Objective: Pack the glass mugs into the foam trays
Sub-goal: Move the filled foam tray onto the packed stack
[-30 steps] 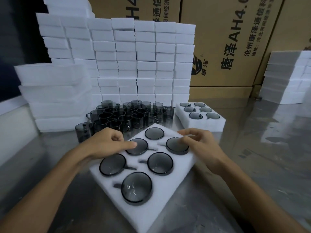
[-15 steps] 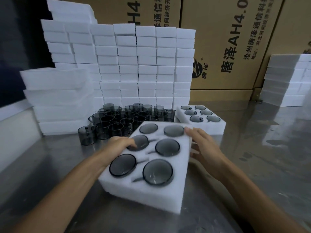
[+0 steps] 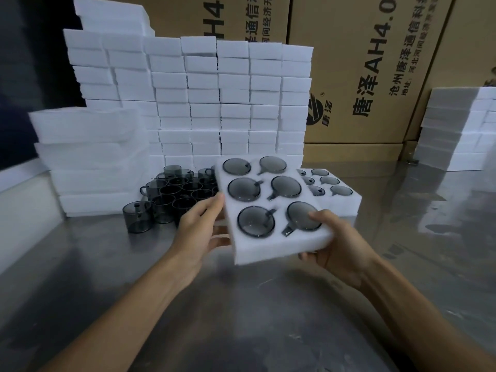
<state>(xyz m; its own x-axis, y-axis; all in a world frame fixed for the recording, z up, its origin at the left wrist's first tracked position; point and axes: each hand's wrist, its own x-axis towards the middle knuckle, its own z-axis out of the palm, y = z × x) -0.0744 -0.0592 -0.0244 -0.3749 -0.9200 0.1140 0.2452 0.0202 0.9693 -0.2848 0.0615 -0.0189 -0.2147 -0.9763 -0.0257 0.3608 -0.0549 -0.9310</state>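
Head view: left hand and right hand grasp filled foam tray at 9 and 4 o'clock, keeping mugs level above the surface.

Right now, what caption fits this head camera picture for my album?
Both hands, left hand and right hand, hold a full foam tray of six mugs above the metal table.

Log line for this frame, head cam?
white foam tray full, lifted | left hand grips left edge | right hand grips near corner
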